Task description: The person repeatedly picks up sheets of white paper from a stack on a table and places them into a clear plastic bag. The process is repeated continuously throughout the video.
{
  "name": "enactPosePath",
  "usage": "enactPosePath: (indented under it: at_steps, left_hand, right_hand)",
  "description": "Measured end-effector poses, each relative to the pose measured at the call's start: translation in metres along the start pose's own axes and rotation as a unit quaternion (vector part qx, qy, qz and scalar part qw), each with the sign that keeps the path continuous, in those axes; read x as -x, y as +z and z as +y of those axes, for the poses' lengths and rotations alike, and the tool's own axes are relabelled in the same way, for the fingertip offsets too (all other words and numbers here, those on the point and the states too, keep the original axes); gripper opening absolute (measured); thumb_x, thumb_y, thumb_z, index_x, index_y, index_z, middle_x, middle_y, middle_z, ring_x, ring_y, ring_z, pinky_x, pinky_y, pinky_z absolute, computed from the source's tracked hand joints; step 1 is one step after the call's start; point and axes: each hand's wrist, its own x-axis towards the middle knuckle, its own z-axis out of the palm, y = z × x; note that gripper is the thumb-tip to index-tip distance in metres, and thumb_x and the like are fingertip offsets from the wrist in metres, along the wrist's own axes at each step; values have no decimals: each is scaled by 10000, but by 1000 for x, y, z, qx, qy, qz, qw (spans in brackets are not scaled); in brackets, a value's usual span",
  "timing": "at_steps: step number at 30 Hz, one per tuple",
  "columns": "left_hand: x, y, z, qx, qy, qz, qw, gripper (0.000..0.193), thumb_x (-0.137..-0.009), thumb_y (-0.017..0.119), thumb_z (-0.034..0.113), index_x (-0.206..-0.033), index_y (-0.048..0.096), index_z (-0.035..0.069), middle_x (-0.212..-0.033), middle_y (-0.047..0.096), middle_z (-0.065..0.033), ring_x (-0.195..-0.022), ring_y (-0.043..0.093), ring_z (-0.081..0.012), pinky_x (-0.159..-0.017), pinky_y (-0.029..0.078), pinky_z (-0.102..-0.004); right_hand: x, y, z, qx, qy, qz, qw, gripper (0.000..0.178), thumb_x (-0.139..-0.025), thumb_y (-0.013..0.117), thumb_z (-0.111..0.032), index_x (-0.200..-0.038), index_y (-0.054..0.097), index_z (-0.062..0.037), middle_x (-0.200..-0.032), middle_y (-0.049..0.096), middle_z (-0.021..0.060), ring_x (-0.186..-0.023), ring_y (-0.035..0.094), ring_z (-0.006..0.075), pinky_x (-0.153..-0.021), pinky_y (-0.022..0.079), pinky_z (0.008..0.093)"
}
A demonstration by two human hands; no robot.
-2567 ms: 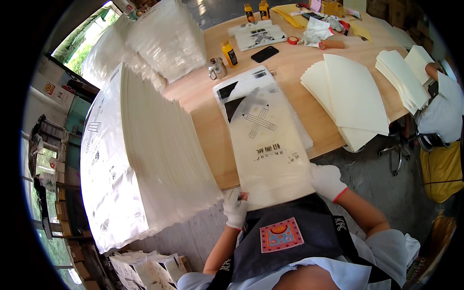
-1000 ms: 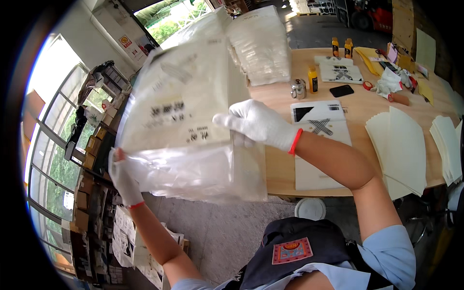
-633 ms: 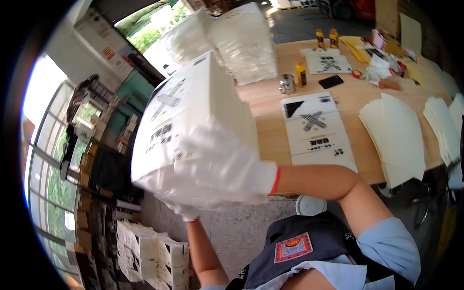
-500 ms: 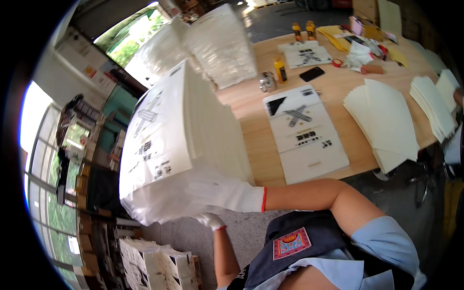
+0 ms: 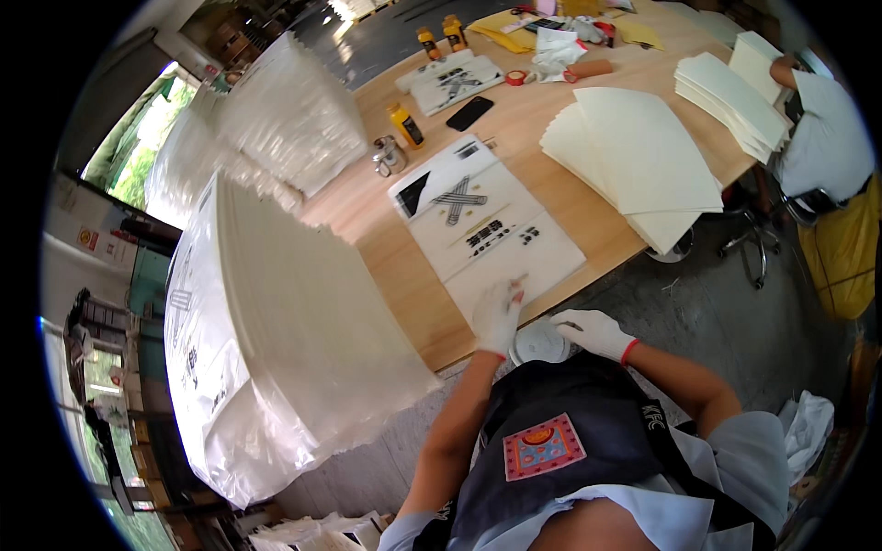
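My left hand [image 5: 497, 317], in a white glove with a red cuff, rests at the near end of a flat printed plastic bag [image 5: 482, 207] on the table; its fingers are smeared by motion. Just off the table's front edge, my right hand [image 5: 595, 332], gloved the same way, has its fingers loosely bent and apart, with nothing visible in them. To the left, at the table's edge, a tall stack of pale sheets [image 5: 303, 340] stands inside a clear printed plastic bag [image 5: 197, 321]. Neither hand touches that stack.
Plastic-wrapped bundles [image 5: 285, 115] stand at the back left. A metal container [image 5: 389, 158], a yellow bottle [image 5: 405, 126] and a black phone [image 5: 469, 113] lie beyond the flat bag. Fanned pale sheets [image 5: 643, 161] are on the right, near another person's sleeve [image 5: 831, 124].
Both hands have left the bagged stack, which now stands by itself at the left. My left hand has come to the flat bag, my right to the table's front edge. The view has turned right.
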Motion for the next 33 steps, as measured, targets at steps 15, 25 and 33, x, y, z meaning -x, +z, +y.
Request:
enactPosePath:
  at_steps: [15,25,33]
  left_hand:
    - [-89,-1,-25,15,-87,-199,976,255,-840,562,263,-850,689,42,-893,664,-158,-873,625,-269,-768,468,-345]
    - [-103,-23,-32,309,-113,-10,944,138,-894,605,201,-923,632,69,-808,621,-39,-786,607,-168,-715,468,-296]
    - [-129,-89,19,458,-109,14,882,215,-900,556,93,-1113,546,67,-893,591,0,-771,546,-95,-658,449,-239]
  right_hand:
    - [18,5,25,-275,127,-31,952,343,-932,531,-317,-1135,615,-54,-902,651,44,-746,612,114,-638,506,256]
    - [-151,0,-17,-199,59,66,976,656,-839,502,-611,-1220,559,-79,-987,654,116,-770,638,171,-672,511,314]
    - [-112,-43,15,66,154,-42,985,567,-848,503,-586,-1094,633,-92,-875,649,100,-643,592,157,-651,496,259]
